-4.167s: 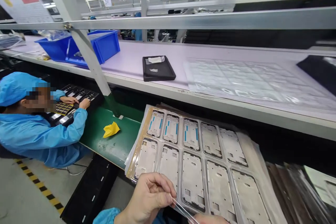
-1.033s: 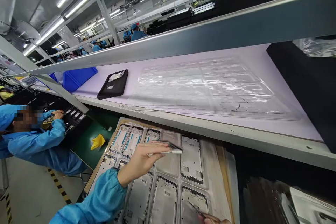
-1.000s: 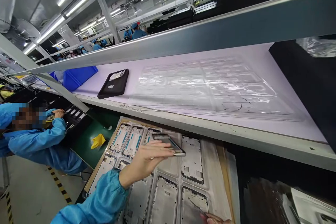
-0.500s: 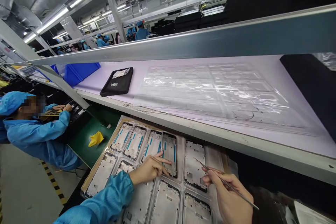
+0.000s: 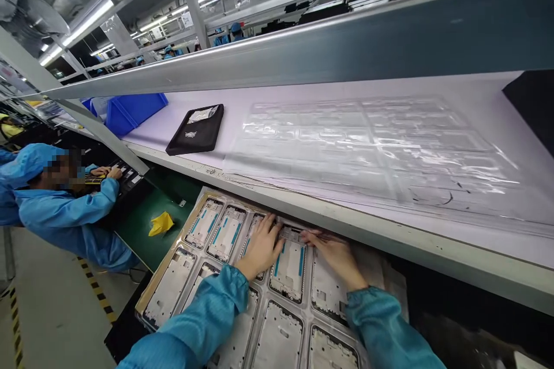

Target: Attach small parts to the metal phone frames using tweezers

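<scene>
Up on the white shelf (image 5: pixel 303 91): blue bin (image 5: pixel 130 114), black tray (image 5: pixel 194 130), stack of clear plastic trays (image 5: pixel 367 150); yellow cloth (image 5: pixel 161 223) on green mat (image 5: pixel 134 225) below; co-worker (image 5: pixel 64 213) in blue smock and cap at left, hands on a black fixture (image 5: pixel 123 184).

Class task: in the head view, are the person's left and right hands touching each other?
Apart. The head view shows a narrow gap between the left hand and the right hand, over a phone frame with blue strips.

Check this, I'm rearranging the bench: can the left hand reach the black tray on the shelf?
Probably yes: only the shelf's front edge separates the left hand from the black tray, which lies close behind it.
</scene>
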The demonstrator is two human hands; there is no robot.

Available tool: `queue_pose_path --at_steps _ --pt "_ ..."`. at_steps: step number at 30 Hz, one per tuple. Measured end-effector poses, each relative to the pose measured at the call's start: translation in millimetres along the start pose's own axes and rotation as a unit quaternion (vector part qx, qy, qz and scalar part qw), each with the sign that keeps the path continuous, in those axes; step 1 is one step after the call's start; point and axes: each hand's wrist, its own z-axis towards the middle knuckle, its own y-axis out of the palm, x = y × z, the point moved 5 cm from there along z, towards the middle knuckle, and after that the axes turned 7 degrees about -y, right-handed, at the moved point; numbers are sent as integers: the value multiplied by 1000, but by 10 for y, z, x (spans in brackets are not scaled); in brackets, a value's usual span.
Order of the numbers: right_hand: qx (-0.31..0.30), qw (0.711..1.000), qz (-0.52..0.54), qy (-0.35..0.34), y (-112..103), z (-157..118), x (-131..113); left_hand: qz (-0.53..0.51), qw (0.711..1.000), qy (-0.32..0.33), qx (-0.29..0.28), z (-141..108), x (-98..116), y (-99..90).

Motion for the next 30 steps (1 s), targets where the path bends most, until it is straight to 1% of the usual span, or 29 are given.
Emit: queue_pose_path --at_steps 4,8,12,17,25,30 --pt "-7 999 -22 30 41 2 152 28 1000 0 9 -34 -3 45" --pt "-13 998 -31 54 72 28 197 32 999 -1 11 -31 -3 53" --pt "-3 998 -29 55 92 50 246 38 999 3 15 -29 19 41" --pt "-2 999 -24 34 87 43 327 56 998 13 15 -40 38 33" --pt "7 1000 -14 20 116 51 325 60 998 22 26 -41 31 34" --pt "21 999 -10 25 109 17 264 72 997 17 15 -34 48 26"
